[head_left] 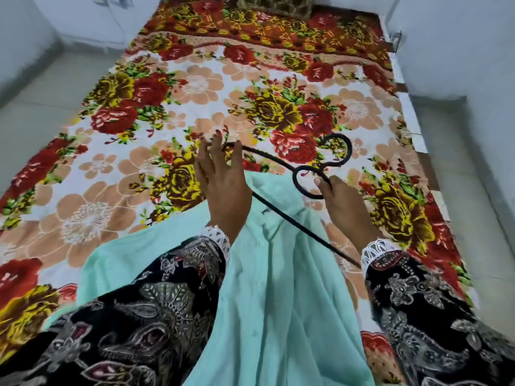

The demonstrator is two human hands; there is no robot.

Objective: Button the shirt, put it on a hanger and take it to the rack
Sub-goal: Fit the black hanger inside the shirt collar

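A pale mint-green shirt lies spread on the flowered bedspread, running from the middle of the bed toward me. Above it I hold a black metal hanger with a curled hook. My right hand grips the hanger at the loop just below the hook. My left hand is raised over the shirt's upper end, fingers spread and fairly straight, its fingertips by the hanger's left arm. One hanger arm slants down across the shirt toward my right sleeve. I cannot see the shirt's buttons clearly.
The bed carries a bright red, yellow and peach flowered blanket. A dark patterned pillow lies at the far end. White walls and pale floor flank the bed on both sides.
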